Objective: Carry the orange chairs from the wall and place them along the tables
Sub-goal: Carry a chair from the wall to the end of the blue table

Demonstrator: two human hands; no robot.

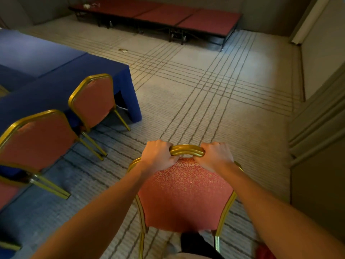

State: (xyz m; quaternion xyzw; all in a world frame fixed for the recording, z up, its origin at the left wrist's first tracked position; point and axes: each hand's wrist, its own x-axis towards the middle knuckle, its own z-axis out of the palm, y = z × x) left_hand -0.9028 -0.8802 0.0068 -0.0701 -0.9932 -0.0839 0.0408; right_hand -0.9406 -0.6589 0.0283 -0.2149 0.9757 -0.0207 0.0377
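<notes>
An orange chair (184, 195) with a gold metal frame is right in front of me, its patterned backrest facing me. My left hand (158, 156) grips the left end of the backrest's top rail. My right hand (214, 156) grips the right end of the same rail. Two more orange chairs stand at the left with their backs to me, one (93, 101) near the table's corner and one (37, 141) closer to me. Both are pushed up to the table with the blue cloth (56, 75).
Striped beige carpet (205, 86) spreads ahead and to the right. A low red-topped stage platform (205, 23) runs along the far wall. Panelled wall and door framing (317, 128) stand close on my right. A small scrap (122, 50) lies on the carpet.
</notes>
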